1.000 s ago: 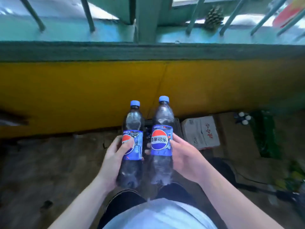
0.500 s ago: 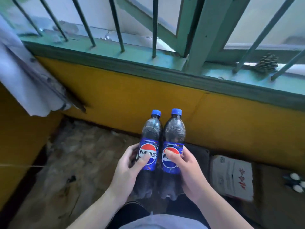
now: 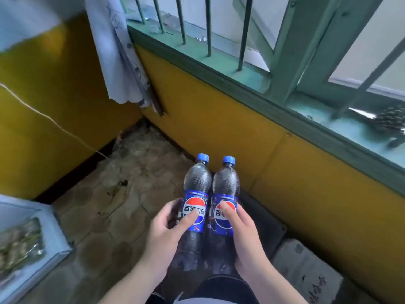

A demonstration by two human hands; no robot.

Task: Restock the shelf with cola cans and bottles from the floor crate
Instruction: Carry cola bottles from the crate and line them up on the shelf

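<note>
Two dark cola bottles with blue caps and blue labels stand upright side by side in front of me, above the floor. My left hand [image 3: 163, 240] grips the left bottle [image 3: 195, 189] around its middle, thumb across the label. My right hand [image 3: 245, 235] grips the right bottle [image 3: 225, 185] the same way. The bottles touch each other. A black crate edge [image 3: 266, 224] shows just right of the bottles, mostly hidden behind my right hand.
A yellow wall [image 3: 219, 119] under a green barred window sill [image 3: 219, 69] runs ahead and right. A pale cloth [image 3: 114, 51] hangs in the corner. A light-blue shelf corner [image 3: 32, 244] with packets sits at lower left. A cardboard box [image 3: 306, 266] lies at lower right.
My view has swung left: the window and wall slid right, the corner cloth and a light-blue shelf came into sight. Both hands still hold the bottles together.
</note>
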